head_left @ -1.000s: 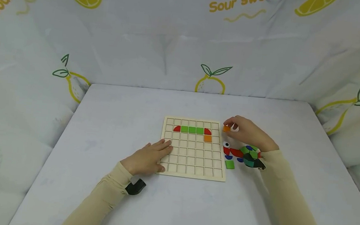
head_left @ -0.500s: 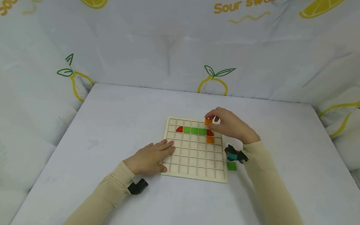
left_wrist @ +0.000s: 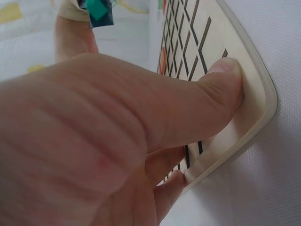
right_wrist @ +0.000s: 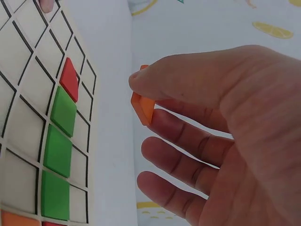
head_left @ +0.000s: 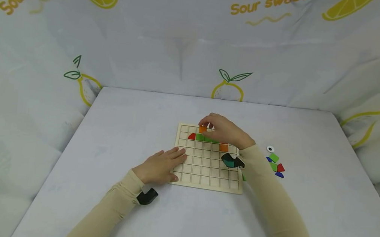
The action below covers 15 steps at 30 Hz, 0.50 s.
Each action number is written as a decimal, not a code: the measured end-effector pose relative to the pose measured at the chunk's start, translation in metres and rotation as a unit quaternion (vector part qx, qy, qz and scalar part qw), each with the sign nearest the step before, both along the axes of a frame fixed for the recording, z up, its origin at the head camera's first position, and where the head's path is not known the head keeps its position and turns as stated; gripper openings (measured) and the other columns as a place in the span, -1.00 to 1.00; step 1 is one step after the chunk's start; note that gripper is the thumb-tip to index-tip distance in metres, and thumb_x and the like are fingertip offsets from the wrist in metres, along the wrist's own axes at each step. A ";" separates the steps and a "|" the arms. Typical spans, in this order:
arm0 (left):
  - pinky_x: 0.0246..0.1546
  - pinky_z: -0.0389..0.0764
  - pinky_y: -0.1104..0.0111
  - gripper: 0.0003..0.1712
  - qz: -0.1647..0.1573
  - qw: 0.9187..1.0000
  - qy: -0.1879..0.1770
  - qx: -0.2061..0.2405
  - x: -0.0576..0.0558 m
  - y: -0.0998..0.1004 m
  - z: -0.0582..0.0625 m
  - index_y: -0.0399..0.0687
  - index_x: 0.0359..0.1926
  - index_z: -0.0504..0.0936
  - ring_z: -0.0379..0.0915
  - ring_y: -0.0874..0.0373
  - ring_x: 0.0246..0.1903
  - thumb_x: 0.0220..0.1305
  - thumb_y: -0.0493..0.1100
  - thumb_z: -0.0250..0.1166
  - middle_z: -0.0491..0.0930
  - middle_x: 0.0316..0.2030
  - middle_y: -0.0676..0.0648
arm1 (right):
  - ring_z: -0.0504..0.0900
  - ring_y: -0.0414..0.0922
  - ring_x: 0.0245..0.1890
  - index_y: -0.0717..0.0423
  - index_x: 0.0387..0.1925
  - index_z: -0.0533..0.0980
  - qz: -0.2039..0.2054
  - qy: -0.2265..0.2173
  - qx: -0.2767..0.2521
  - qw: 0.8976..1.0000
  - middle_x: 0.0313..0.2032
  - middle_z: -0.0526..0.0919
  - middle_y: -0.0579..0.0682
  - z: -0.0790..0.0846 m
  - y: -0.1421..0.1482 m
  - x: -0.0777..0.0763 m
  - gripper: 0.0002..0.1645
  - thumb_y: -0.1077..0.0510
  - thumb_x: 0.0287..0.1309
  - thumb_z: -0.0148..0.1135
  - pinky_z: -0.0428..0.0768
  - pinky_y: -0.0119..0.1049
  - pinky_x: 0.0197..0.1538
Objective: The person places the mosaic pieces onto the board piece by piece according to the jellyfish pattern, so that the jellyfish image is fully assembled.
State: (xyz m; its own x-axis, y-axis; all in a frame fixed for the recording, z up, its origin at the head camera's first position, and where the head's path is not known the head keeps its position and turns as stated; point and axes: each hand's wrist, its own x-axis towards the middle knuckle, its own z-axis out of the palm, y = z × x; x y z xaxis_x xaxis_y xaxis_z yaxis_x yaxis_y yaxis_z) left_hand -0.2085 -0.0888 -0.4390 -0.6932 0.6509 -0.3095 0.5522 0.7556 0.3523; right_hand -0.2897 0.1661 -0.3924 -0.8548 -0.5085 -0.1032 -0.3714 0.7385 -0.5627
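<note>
A pale wooden grid board (head_left: 205, 171) lies on the table. My left hand (head_left: 160, 165) rests spread over its left edge; in the left wrist view the thumb (left_wrist: 223, 77) presses near one corner. Above the board's far part, my right hand (head_left: 225, 130) pinches an orange square tile (right_wrist: 145, 108) between thumb and fingertips. Set in the grid below are a red quarter-round tile (right_wrist: 69, 80) and a row of green square tiles (right_wrist: 58, 149). Another orange tile (head_left: 223, 147) sits at the row's right end, one cell nearer me. The right hand partly hides the row in the head view.
Loose pieces lie right of the right forearm: a white disc with a black centre (head_left: 270, 149), green pieces (head_left: 274, 158), a red piece (head_left: 280, 168) and blue half-rounds (head_left: 279, 175). Another green piece (head_left: 244, 177) shows between board and sleeve. A lemon-print cloth (head_left: 182, 50) hangs behind.
Carrying the orange tile, my right hand has moved left from beside the board to above its far rows. Loose pieces on the right have come into sight. The left hand stays on the board.
</note>
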 end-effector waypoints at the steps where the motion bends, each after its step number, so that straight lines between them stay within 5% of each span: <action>1: 0.57 0.09 -0.15 -0.11 0.000 1.000 0.001 -0.001 0.000 0.000 0.000 0.04 0.58 0.17 -0.17 0.07 0.63 0.34 0.04 0.35 -0.02 0.62 0.03 | 0.55 0.05 0.03 0.20 0.15 0.59 0.003 0.000 0.001 1.000 0.02 0.64 0.06 -0.002 -0.003 0.000 -0.57 0.13 0.30 0.32 0.61 -0.05 0.17; 15: 0.57 0.09 -0.14 -0.12 -0.004 1.000 0.000 -0.002 -0.001 -0.002 -0.001 0.04 0.58 0.16 -0.19 0.09 0.63 0.35 0.04 0.33 -0.01 0.62 0.04 | 0.55 -0.07 -0.04 0.12 0.12 0.63 0.039 -0.009 0.043 0.998 0.02 0.66 0.01 -0.033 -0.033 0.003 -0.61 0.09 0.32 0.33 0.61 -0.14 0.16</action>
